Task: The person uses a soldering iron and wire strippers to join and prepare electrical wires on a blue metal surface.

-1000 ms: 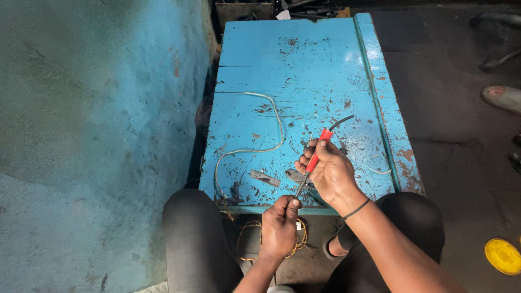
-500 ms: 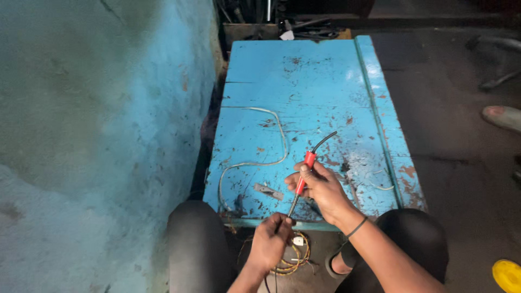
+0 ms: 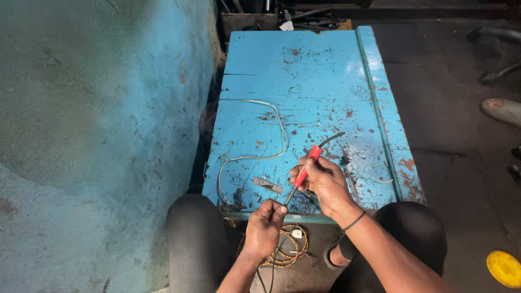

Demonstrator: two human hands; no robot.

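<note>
Farthest left of the grip, a pale wire (image 3: 255, 146) loops over the chipped blue table (image 3: 304, 70), and a small flat metal strip (image 3: 268, 185) lies just left of the tool's shaft. The left hand (image 3: 264, 230) sits at the table's near edge, fingers curled and pressed together around something thin at the tool's lower end; what exactly it pinches is hidden by the fingers. Below it, between the knees, hangs a bundle of yellow and brown wires (image 3: 287, 252) with a small white connector. A second ago this hand was lower, down by that bundle, and it has come up to meet the tip, so the work piece and the tool are now brought together. The right hand (image 3: 323, 182) is clamped around the red-handled soldering iron (image 3: 304, 168), which slants from upper right to lower left, its dark cord curling out past the knuckles (the handle was held farther up the table a second ago). It has drawn back toward the body, tip now touching or just beside the left fingers. Far right, on the dark floor, lies a yellow disc (image 3: 504, 267).
</note>
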